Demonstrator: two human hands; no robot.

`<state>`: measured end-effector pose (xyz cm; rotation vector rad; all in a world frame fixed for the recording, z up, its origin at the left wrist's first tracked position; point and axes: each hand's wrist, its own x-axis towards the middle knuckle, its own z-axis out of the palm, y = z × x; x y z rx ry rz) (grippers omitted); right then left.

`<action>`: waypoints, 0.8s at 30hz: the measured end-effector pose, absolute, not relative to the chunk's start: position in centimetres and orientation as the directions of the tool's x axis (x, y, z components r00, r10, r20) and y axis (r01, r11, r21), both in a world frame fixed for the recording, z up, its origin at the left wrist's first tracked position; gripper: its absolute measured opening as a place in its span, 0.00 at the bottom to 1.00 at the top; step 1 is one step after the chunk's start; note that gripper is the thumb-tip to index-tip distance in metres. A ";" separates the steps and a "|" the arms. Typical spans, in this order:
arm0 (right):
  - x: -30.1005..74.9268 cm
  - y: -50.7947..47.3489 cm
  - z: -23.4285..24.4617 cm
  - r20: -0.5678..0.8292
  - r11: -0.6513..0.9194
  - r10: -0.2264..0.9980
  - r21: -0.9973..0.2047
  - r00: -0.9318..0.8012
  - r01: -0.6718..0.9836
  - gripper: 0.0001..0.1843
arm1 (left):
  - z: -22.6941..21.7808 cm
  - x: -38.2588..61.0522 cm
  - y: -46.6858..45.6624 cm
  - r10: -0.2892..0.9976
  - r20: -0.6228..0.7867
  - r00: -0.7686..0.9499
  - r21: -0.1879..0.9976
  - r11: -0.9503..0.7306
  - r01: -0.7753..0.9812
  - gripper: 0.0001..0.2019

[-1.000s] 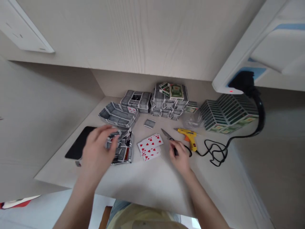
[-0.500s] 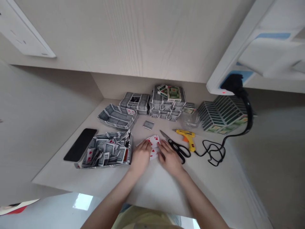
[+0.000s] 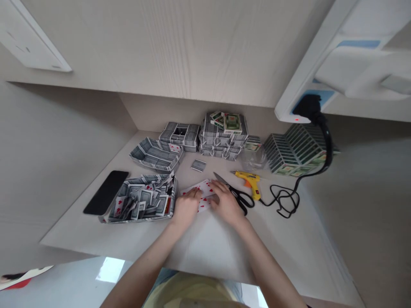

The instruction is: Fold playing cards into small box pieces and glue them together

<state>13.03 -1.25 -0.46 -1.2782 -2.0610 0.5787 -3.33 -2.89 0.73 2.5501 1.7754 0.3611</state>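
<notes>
A small spread of face-up red heart playing cards [image 3: 203, 191] lies on the pale desk [image 3: 205, 239]. My left hand [image 3: 185, 208] rests on the spread's left side, fingers curled over the cards. My right hand [image 3: 226, 203] presses on its right side, fingers bent down onto the cards. Black-handled scissors [image 3: 236, 195] lie just right of my right hand. A tray made of folded cards [image 3: 141, 202], filled with folded card pieces, sits left of my left hand.
A black phone [image 3: 106, 191] lies at far left. A yellow glue gun [image 3: 251, 182] with a black cord [image 3: 282, 199] sits right of the scissors. Card-built trays [image 3: 156, 155], boxes [image 3: 180, 135] and stacks [image 3: 224, 137] line the back wall, with a card structure [image 3: 295, 152] at right.
My left hand left the card tray and moved right onto the heart cards. My right hand let go of the scissors and moved left onto the same cards.
</notes>
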 end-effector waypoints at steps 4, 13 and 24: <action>11.8 -0.1 0.3 0.246 0.273 0.962 -0.878 -0.119 0.393 0.14 | 1.2 -3.2 -3.2 0.852 0.437 0.289 0.257 -0.426 0.867 0.15; 12.6 0.4 0.4 -0.254 -0.289 0.956 -0.890 -0.145 -0.351 0.20 | 1.2 -1.4 -3.2 0.778 0.537 0.326 0.425 -0.583 0.692 0.14; 14.9 1.0 -1.8 -0.188 -0.105 0.952 -0.942 0.242 -0.317 0.18 | -1.5 -2.6 -2.3 0.935 0.260 0.241 0.453 -0.339 0.825 0.18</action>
